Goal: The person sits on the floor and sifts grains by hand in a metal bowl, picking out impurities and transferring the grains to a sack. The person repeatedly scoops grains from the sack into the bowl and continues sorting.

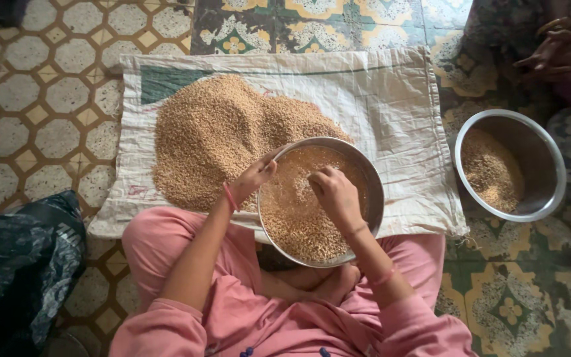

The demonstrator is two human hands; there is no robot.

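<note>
A round steel plate (pixel 373 182) with a thin layer of brown grain rests on my lap over my pink trousers. My left hand (pixel 252 177) grips the plate's left rim, thumb over the edge. My right hand (pixel 335 193) sits inside the plate with fingertips pinched together, touching the grain near the middle. Beyond the plate a big heap of grain (pixel 219 132) lies on a white woven sack (pixel 391 112) spread on the tiled floor.
A steel bowl (pixel 543 158) partly filled with grain stands on the floor at the right. Another person's hands (pixel 560 53) are at the top right. A dark patterned cloth bundle (pixel 21 258) lies at the lower left.
</note>
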